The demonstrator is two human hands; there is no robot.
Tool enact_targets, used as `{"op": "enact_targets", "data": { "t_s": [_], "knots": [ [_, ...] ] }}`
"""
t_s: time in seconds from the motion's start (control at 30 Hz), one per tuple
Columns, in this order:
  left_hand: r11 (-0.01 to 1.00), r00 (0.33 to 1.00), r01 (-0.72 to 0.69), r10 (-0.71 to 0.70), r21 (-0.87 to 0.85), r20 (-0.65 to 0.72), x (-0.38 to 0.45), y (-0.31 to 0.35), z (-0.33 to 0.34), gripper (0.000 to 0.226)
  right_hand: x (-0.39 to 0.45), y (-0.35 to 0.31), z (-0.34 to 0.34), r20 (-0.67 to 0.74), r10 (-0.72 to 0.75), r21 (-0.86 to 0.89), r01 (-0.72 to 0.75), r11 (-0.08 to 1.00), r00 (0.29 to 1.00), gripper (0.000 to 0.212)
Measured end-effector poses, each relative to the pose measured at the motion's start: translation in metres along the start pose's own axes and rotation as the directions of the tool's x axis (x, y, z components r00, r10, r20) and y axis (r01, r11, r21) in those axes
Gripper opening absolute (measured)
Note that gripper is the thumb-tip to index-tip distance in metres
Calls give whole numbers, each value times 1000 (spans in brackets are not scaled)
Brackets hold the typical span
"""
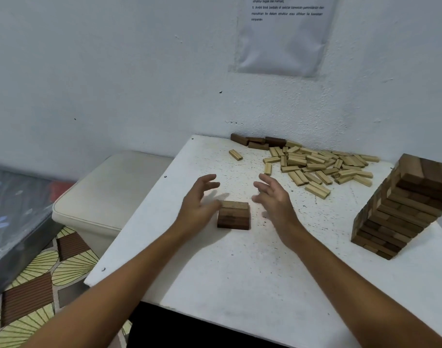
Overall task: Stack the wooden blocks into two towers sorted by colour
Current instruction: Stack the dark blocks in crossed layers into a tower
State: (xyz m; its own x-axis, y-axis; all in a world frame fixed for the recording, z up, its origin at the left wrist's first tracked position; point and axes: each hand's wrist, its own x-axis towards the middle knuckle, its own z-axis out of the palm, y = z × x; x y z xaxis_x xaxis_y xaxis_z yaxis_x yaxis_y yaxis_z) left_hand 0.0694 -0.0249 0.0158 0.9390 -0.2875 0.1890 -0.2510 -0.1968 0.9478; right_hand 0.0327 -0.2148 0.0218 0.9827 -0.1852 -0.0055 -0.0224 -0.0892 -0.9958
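- Right now I see both hands hovering over the white table, fingers spread and holding nothing, with the low dark-brown stack between them.
- My left hand sits at nine o'clock of that stack, its palm edge just beside or touching the stack's left side; I cannot tell which.
- My right hand is at three o'clock of the stack, clear of it, fingers loosely fanned toward the left hand.
- The stack lies near the table's middle, a few flat layers high.
- At one o'clock from the stack, a loose pile of light blocks spreads along the wall edge of the table.
- At twelve o'clock, against the wall, a few dark blocks lie together, just beside the light pile.
- One light block lies alone, apart from the pile.
- At three o'clock, near the table's right edge, a tall tower of mixed brown blocks stands.
- A printed sheet hangs on the wall above.
- A cream cushion sits beside the table at nine o'clock.
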Motion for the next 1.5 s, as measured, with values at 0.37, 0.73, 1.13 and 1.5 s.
{"op": "enact_targets", "data": {
  "t_s": [0.37, 0.73, 1.13, 1.5],
  "knots": [
    [879, 938, -164, -2, 448, 347, 18, -18, -25, 105, -3, 3, -19, 342, 32, -590, 188, 785, 939, 114],
    [901, 949, -163, 31, 402, 315, 20, -15, -21, 96, -4, 7, -18, 315, -43, -527, 213, 823, 948, 112],
    [903, 910, -358, 281, 237, 306, 56, 76, -22, 81, -3, -85, -52, 232, -283, -504, 364, 783, 931, 97],
    [830, 790, -548, 470, 108, 395, 98, 183, 49, 86, -33, -173, -146, 97, -413, -623, 378, 684, 906, 92]
  ]
}}
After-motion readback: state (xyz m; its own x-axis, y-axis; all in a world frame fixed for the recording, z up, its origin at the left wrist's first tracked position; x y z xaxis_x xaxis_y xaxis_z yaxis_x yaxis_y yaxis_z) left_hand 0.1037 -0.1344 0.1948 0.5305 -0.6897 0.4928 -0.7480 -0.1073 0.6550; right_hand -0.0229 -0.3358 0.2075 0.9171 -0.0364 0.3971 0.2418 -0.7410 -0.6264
